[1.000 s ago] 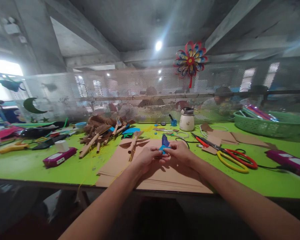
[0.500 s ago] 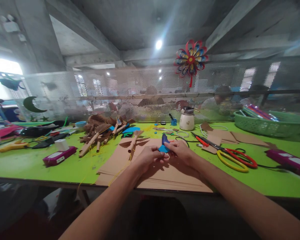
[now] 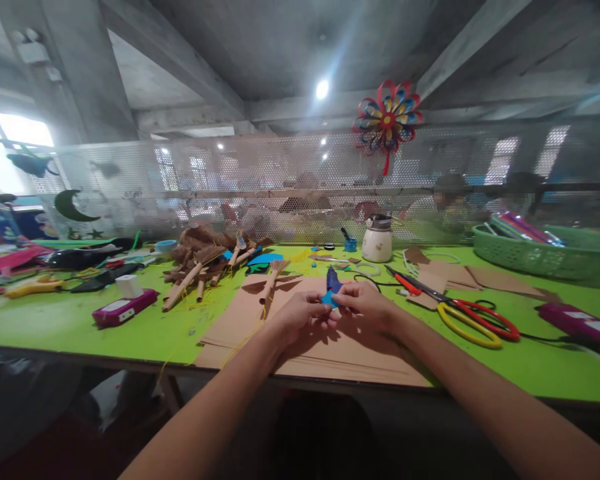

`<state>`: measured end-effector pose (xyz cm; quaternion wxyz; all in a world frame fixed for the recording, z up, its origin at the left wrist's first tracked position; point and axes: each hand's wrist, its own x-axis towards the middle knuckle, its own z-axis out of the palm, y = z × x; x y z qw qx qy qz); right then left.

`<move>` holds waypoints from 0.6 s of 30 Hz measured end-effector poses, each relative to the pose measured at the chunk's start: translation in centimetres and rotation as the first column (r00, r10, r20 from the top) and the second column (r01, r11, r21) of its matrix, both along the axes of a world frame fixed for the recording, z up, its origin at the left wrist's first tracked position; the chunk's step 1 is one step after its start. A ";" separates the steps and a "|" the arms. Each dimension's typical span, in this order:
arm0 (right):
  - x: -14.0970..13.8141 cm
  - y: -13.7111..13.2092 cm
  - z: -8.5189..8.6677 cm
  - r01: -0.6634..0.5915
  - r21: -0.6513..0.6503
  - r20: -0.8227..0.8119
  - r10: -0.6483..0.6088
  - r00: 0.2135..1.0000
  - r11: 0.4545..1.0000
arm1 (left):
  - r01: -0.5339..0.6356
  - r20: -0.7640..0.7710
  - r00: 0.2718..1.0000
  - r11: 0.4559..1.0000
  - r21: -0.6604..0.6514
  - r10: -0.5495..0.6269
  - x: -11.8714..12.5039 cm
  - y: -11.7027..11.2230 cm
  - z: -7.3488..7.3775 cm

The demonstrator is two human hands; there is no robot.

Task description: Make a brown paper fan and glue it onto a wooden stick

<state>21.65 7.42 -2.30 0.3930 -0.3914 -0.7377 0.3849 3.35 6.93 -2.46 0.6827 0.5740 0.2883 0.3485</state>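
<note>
Between the fingertips of both hands is a small bright blue piece (image 3: 329, 300), which looks like paper or thin foam. My left hand (image 3: 305, 311) pinches its left side, and my right hand (image 3: 363, 303) pinches the right side. Just beyond the fingers is a dark blue tool (image 3: 333, 279), by its shape a glue gun, its lower part hidden behind the hands. Brown kraft paper sheets (image 3: 300, 363) lie stacked below my hands. A rolled brown paper piece with a frayed top (image 3: 273, 283) rests on the stack, to the left.
Large scissors (image 3: 470, 320) with red and yellow handles lie at right, near a green basket (image 3: 545, 260). A white jar (image 3: 377, 240) stands at the back. Brown paper rolls (image 3: 190, 280) are heaped left, behind a purple power strip (image 3: 125, 308). A perforated screen (image 3: 260, 180) borders the table.
The view has shifted slightly. Fingers of my right hand have moved onto the blue piece, away from beside the dark blue tool, and the piece is turned a little.
</note>
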 end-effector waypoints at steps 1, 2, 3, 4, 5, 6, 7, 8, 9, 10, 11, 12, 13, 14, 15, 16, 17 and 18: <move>0.0 0.0 -0.1 0.004 0.006 -0.001 -0.004 1.000 1.000 | 0.008 -0.017 1.000 1.000 0.012 -0.008 0.1 0.0 -0.1; -0.1 -0.1 -0.1 0.005 0.014 -0.005 -0.005 1.000 1.000 | 0.013 -0.033 0.999 1.000 0.026 -0.012 0.1 -0.1 -0.1; -0.1 -0.1 -0.1 0.005 0.023 -0.008 -0.005 1.000 1.000 | 0.013 -0.048 0.999 0.999 0.039 -0.011 0.2 -0.1 -0.1; -0.2 -0.2 0.0 0.007 0.034 -0.012 -0.007 1.000 0.999 | 0.009 -0.057 0.998 0.999 0.049 -0.006 0.2 -0.1 -0.2; -0.2 -0.2 0.0 0.013 0.045 -0.017 -0.012 1.000 0.999 | -0.003 -0.062 0.998 0.998 0.055 0.007 0.3 -0.2 -0.2; -0.3 -0.3 0.1 0.024 0.056 -0.026 -0.023 0.999 0.998 | -0.017 -0.066 0.998 0.998 0.055 0.021 0.3 -0.2 -0.1; -0.3 -0.3 0.1 0.036 0.060 -0.043 -0.034 0.999 0.998 | -0.026 -0.073 0.997 0.999 0.044 0.030 0.3 -0.2 -0.1; -0.3 -0.3 0.1 0.045 0.056 -0.063 -0.041 0.997 0.997 | -0.028 -0.082 0.996 0.999 0.026 0.030 0.3 -0.2 0.0; -0.4 -0.3 0.0 0.053 0.049 -0.085 -0.049 0.995 0.997 | -0.022 -0.091 0.996 1.000 0.009 0.023 0.3 -0.3 0.1; -0.4 -0.2 0.0 0.065 0.045 -0.102 -0.060 0.993 0.997 | -0.015 -0.099 0.995 1.000 -0.002 0.015 0.3 -0.3 0.2; -0.5 -0.1 -0.1 0.079 0.044 -0.111 -0.074 0.991 0.996 | -0.013 -0.109 0.994 1.000 -0.002 0.012 0.3 -0.3 0.2; -0.5 -0.1 -0.2 0.095 0.047 -0.113 -0.089 0.990 0.994 | -0.016 -0.121 0.993 1.000 0.011 0.017 0.4 -0.3 0.3; -0.6 0.0 -0.3 0.114 0.053 -0.112 -0.108 0.988 0.992 | -0.034 -0.136 0.990 0.999 0.040 0.039 0.4 -0.3 0.4; -0.7 0.0 -0.4 0.134 0.059 -0.111 -0.127 0.986 0.989 | -0.061 -0.155 0.985 0.995 0.082 0.073 0.5 -0.3 0.4; -0.7 0.1 -0.5 0.153 0.061 -0.114 -0.146 0.983 0.986 | -0.091 -0.177 0.978 0.988 0.127 0.113 0.7 -0.3 0.4; -0.8 0.1 -0.5 0.167 0.059 -0.117 -0.159 0.980 0.984 | -0.118 -0.197 0.969 0.978 0.169 0.151 0.8 -0.2 0.4; -0.9 0.1 -0.6 0.183 0.056 -0.122 -0.175 0.977 0.982 | -0.141 -0.213 0.959 0.968 0.207 0.185 0.9 -0.2 0.3; -0.9 0.2 -0.6 0.194 0.057 -0.125 -0.186 0.975 0.979 | -0.157 -0.223 0.952 0.959 0.234 0.211 1.0 -0.2 0.3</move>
